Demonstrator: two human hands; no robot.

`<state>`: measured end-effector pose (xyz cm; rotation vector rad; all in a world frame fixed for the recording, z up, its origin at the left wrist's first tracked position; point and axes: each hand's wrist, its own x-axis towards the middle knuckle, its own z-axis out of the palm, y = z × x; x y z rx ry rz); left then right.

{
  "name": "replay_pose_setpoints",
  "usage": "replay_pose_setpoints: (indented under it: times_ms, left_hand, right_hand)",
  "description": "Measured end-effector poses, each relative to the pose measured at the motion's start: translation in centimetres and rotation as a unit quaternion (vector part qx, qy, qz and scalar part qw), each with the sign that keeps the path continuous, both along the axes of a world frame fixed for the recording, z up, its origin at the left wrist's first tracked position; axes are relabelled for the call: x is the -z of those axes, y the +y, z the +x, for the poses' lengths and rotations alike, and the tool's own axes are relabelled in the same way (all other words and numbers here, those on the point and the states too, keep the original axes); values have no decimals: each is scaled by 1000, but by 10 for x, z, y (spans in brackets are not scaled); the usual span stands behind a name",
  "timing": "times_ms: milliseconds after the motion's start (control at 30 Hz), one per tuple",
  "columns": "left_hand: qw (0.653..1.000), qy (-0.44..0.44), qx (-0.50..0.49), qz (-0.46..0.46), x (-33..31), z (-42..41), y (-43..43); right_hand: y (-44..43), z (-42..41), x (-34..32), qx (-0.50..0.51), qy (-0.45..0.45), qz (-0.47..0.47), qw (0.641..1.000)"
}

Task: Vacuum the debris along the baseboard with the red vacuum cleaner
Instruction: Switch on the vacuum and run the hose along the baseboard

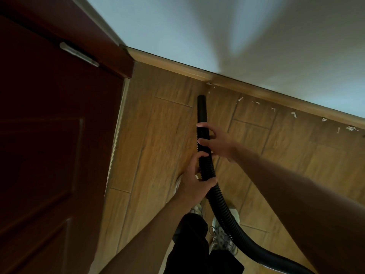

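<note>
Here, seen from the head camera looking down, a person holds a black ribbed flexible vacuum hose (206, 169) ending in a smooth black rigid nozzle tube (201, 108). The left hand (194, 181) is wrapped fully around the ribbed section; the right hand (217, 143) sits just above it, fingers curled loosely around the hose where the ribs meet the tube. The hose looks light and bendy, so control likely comes from gripping near the stiff tube, as now. The nozzle mouth points toward the light wooden baseboard (246, 87), near the first white paper scraps (240, 99), which trail along the baseboard toward the floor's right edge. The red vacuum body is out of view. A dark red wooden door (49, 135) stands at the floor's left edge, and the person's pale sneakers (223, 238) lie beside the trailing hose, which could snag.
</note>
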<state>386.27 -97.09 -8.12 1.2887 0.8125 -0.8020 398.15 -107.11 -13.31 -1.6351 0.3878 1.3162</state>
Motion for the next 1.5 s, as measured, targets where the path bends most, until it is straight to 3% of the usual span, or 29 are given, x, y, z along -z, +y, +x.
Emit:
replay_pose_setpoints:
  times_ms: [333,1100,1500]
  left_hand:
    - [999,-11,22,-24,5,8,-8]
    - [1000,1,-15,-15,16,30,-4]
    - [998,21,18,-54,6,40,-19]
  right_hand:
    - [-16,-1,6,65,4,-19,998]
    - [5,26,11,-13,-56,-21,998]
    - [-26,21,9,37,-47,-52,997]
